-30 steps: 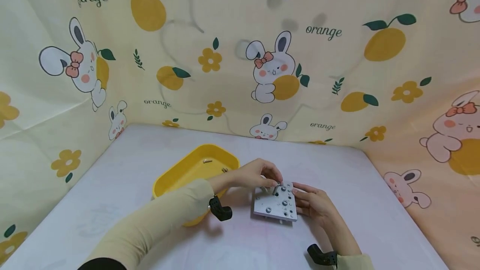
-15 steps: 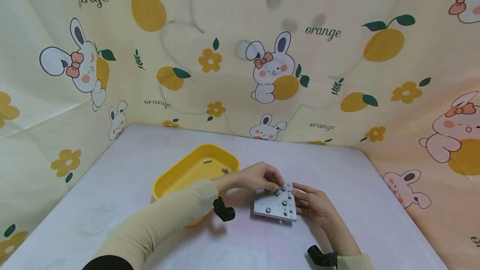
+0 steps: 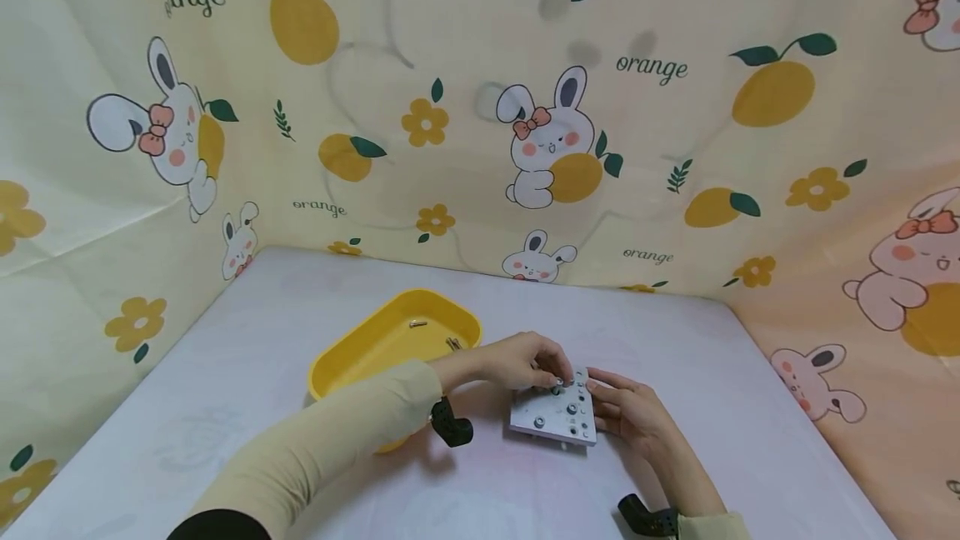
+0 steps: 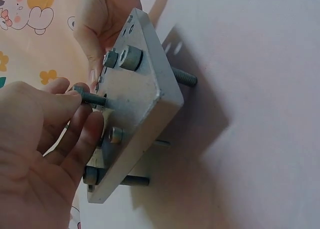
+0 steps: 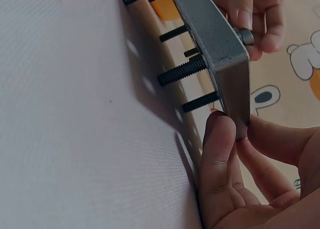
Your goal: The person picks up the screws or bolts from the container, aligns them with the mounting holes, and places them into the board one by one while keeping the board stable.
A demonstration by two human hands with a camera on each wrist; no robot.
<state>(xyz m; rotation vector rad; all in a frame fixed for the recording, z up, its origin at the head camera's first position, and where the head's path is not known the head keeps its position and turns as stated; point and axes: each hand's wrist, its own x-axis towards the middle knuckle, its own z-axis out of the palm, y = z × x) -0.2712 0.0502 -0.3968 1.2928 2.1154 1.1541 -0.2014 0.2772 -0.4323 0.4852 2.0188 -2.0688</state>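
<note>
A thick grey metal plate is held a little above the table, with several socket-head bolts through it. My left hand pinches the head of a bolt between thumb and fingers; its threaded end meets the plate's upper face, and how deep it goes I cannot tell. My right hand grips the plate's right edge, thumb on one face and fingers on the other, as the right wrist view shows. Below the plate stick out several threaded shanks.
To the left stands a yellow tray with a few screws in it, partly behind my left forearm. A white cloth covers the table. Printed fabric rises at the back and sides.
My left hand has come slightly down and right over the plate, and less of the bolt shows in the head view. The right hand and the plate stay nearly where they were.
</note>
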